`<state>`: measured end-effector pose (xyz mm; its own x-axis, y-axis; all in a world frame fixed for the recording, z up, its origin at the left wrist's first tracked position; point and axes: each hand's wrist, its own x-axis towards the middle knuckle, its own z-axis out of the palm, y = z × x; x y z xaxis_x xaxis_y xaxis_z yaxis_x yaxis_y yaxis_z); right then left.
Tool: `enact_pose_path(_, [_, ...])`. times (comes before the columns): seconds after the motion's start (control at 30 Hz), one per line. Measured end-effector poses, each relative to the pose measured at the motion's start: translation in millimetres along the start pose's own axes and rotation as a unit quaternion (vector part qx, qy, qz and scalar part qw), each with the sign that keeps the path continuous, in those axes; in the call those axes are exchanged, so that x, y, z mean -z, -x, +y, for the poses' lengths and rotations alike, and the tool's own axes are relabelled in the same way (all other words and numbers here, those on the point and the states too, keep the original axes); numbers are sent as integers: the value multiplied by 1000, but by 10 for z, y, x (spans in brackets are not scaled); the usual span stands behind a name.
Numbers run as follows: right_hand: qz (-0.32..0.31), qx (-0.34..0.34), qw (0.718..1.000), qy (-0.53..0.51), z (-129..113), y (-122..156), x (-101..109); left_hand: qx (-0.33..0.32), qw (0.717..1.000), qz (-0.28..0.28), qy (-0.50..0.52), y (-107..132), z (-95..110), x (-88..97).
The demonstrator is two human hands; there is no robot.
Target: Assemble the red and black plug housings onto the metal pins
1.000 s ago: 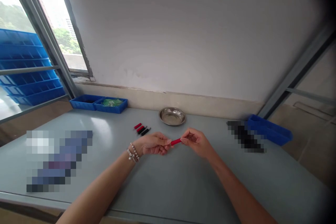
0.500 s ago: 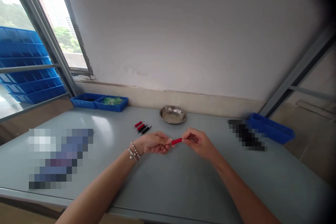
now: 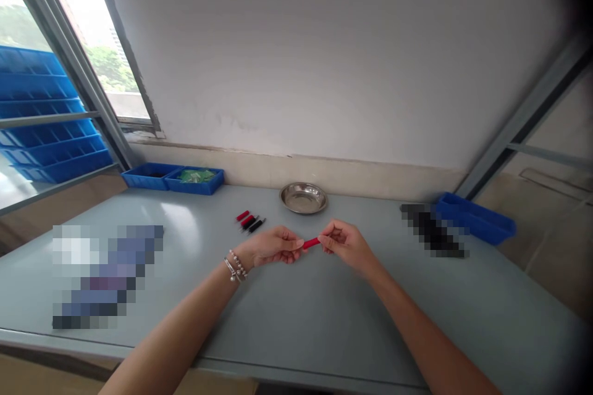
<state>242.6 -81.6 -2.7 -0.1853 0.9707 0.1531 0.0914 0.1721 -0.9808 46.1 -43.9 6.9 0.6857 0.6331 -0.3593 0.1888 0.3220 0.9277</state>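
A short, slim red cylinder (image 3: 311, 243) is held between my two hands above the grey table. My left hand (image 3: 278, 245), with bracelets at its wrist, pinches the left end between thumb and fingers. At the other end, the thumb and fingertips of my right hand (image 3: 343, 243) are closed on it. Both tips of the cylinder are covered by fingers. Beyond my left hand lie several similar pieces, including a red one (image 3: 242, 216) and a black one (image 3: 256, 225); thin pins appear to stick out of their ends.
A round steel dish (image 3: 303, 199) stands near the wall. Blue bins hold green packets (image 3: 197, 176) at back left; another blue bin (image 3: 477, 219) is at right beside a blurred dark object (image 3: 433, 231). A blurred bluish object (image 3: 111, 278) lies left. Blue trays (image 3: 41, 117) are stacked on a rack.
Both hands stay on the red cylinder and have shifted very slightly. The whole view has moved a little. Things on the table look unmoved.
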Motion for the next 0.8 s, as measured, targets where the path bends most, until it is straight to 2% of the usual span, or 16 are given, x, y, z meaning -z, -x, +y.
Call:
enact_pose_path(0.23, [-39,3,999,8,-61,26,69,22,994,-77,81,1,-1,0])
enact_pose_path(0.53, [-49,41,995,78,-63,52,117,52,991,-85,94,-11,-4,33])
enact_pose_path(0.7, [-73,42,995,60,-74,37,91,52,994,-65,70,-6,-9,43])
enact_pose_path(0.8, [-42,18,998,34,-22,6,47,46,997,-43,50,-15,-23,41])
